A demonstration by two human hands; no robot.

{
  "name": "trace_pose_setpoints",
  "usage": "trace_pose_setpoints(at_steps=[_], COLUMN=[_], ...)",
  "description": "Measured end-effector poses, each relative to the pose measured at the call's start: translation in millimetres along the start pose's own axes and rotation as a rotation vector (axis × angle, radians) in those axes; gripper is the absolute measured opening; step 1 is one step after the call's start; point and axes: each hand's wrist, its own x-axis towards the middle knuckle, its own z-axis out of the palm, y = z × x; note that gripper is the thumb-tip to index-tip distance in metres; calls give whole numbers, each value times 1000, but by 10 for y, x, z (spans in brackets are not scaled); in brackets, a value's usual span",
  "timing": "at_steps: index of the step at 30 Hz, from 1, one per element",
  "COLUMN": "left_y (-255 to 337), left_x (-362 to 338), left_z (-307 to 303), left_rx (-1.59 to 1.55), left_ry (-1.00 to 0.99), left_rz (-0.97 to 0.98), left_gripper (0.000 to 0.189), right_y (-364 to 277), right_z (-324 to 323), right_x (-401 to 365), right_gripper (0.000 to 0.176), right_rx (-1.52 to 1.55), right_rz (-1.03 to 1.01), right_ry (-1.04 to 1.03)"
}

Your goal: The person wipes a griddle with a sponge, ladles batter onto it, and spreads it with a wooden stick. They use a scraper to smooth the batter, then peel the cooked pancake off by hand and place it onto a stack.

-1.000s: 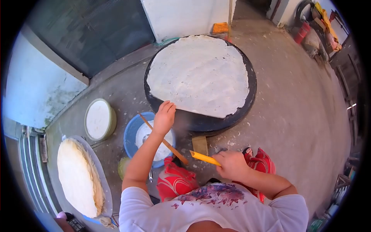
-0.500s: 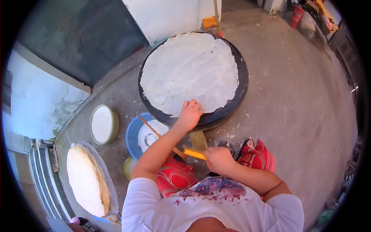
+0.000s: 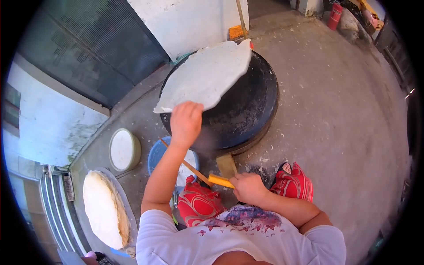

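My left hand [image 3: 187, 123] is closed on the near edge of a large, thin white flatbread [image 3: 207, 73]. The sheet is partly lifted and folded towards the far left, its far part still over the round black griddle [image 3: 247, 110]. Dark bare metal shows on the griddle's right and near side. In front of my body, my right hand [image 3: 249, 188] grips a yellow bar-shaped tool [image 3: 221, 181] whose exact kind I cannot make out. Left of it, a wooden stick [image 3: 187, 164] slants across a blue basin [image 3: 152, 157] holding white batter, partly hidden by my left forearm.
A stack of pale flatbreads [image 3: 104, 210] lies on a grey tray [image 3: 128, 201] at the lower left. A round tub [image 3: 137, 150] with white contents stands on the concrete floor [image 3: 335, 132]. A wall and dark door [image 3: 92, 44] are beyond; a red cylinder [image 3: 335, 17] stands far right.
My left hand has moved left and up with the flatbread's edge, peeling the sheet off the near and right griddle. My right hand and the yellow tool have hardly moved.
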Motion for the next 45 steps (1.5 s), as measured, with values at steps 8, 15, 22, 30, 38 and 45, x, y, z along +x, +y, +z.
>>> trace_pose_setpoints(at_steps=[8,15,22,30,38,45], left_y=[321,-814,-1782,-2229,-397,567], left_x=[-993,-2198,-1858,1087,1925,526], left_z=[-72,647,625,-470,-99,1141], left_rx=[-82,-569,-1021,360,196,-55], left_ry=[-590,186,252,-89,-25,-341], left_rz=[-83,-1958,-1838,-615,-287,-44], left_gripper=[57,45,2,25,14,9], right_y=[6,14,50,25,0,39], right_z=[-30,-4,10,-17,-7,30], right_x=[-52,-57,-88,-100,-124,-159], right_gripper=[18,23,25,20,9,24], right_rx=[32,21,52,57,86,91], right_rz=[-21,-44,-32,0,-40,-45], right_ry=[-4,-43,-20,-56,5,-72])
